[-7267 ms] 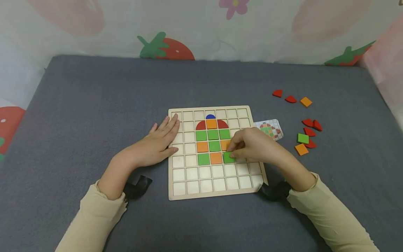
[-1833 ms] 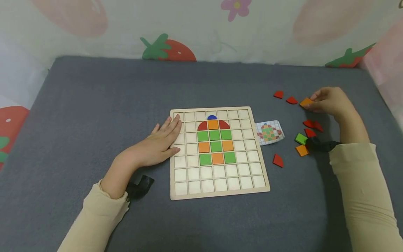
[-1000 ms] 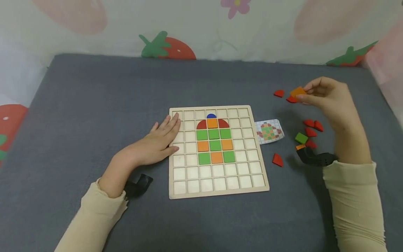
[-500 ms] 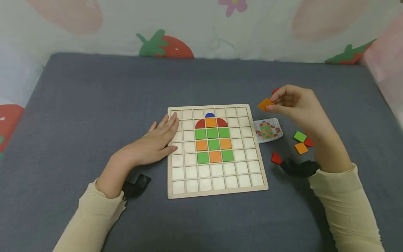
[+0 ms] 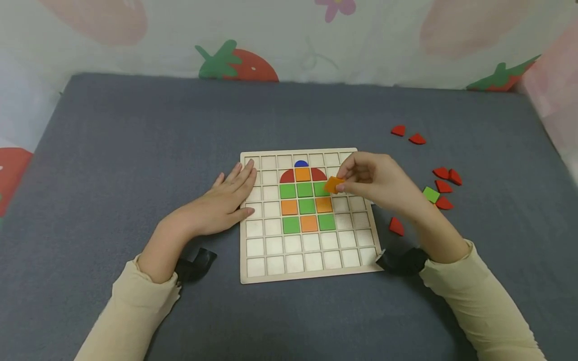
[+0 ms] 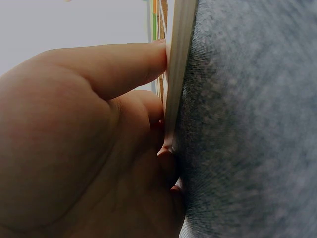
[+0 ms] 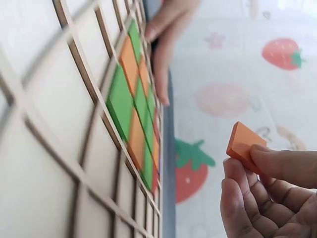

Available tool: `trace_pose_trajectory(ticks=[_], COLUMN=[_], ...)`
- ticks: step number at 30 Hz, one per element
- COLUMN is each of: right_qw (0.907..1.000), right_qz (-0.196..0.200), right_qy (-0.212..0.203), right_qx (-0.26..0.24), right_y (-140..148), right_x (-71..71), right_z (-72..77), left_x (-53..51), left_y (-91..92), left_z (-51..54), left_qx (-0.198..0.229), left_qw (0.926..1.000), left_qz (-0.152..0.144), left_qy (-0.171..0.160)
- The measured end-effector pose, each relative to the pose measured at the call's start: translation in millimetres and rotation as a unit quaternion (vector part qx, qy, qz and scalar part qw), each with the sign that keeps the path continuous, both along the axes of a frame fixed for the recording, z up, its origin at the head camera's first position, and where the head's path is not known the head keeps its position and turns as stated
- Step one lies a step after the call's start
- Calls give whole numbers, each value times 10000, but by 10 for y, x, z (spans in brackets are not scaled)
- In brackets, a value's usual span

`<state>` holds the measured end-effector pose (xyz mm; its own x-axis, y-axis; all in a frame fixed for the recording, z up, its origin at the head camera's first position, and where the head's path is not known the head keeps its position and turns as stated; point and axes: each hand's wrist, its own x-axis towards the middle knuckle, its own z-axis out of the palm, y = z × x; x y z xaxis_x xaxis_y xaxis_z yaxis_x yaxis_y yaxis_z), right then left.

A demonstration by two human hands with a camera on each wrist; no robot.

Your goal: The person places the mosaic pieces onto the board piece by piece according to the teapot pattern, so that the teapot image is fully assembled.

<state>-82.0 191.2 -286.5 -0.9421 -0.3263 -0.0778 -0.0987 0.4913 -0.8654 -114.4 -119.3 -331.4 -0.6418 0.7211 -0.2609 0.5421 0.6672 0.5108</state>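
Observation:
A wooden grid board (image 5: 311, 275) lies on the table with green, orange, red and blue tiles set in its middle cells. My left hand (image 5: 217, 210) rests flat on the board's left edge, fingers straight; in the left wrist view its thumb (image 6: 124, 67) touches the wooden rim (image 6: 178, 64). My right hand (image 5: 384, 183) pinches an orange square tile (image 5: 333, 185) between thumb and fingers, above the board's right half. The right wrist view shows this orange tile (image 7: 246, 144) held clear of the grid. The pattern card is almost wholly hidden beneath the right hand.
Right of the board lie several loose red pieces (image 5: 443, 186), a green square tile (image 5: 431, 194) and a partly covered orange one. Two red pieces (image 5: 417, 139) lie farther back. Dark grey cloth (image 5: 158, 125) covers the table; a patterned curtain (image 5: 361, 45) hangs behind.
My right hand set a green tile in the board, picked up the orange tile from the far right and carried it left over the board. A red piece was shifted nearer. The left hand stayed put.

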Motion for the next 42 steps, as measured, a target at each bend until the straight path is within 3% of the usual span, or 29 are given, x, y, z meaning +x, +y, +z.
trace_pose_trajectory(ticks=[8, 18, 27, 42], right_qw=[9974, 9920, 9873, 9853], right_qz=[715, 1236, 1321, 1291], right_qy=[8, -189, -232, -68], right_qx=[26, 150, 854, 1119], right_y=[-247, -426, -389, -403], right_x=[53, 122, 178, 256], right_z=[-145, -160, -187, -230], left_x=[25, 29, -49, -12], left_y=[-15, -33, 96, 130], left_z=[-7, -5, 7, 55], left_qx=[-4, -41, -62, -152], left_qw=[9999, 9998, 10000, 9999], left_qz=[122, 212, 44, -3], left_qy=[1, 14, 12, -28])
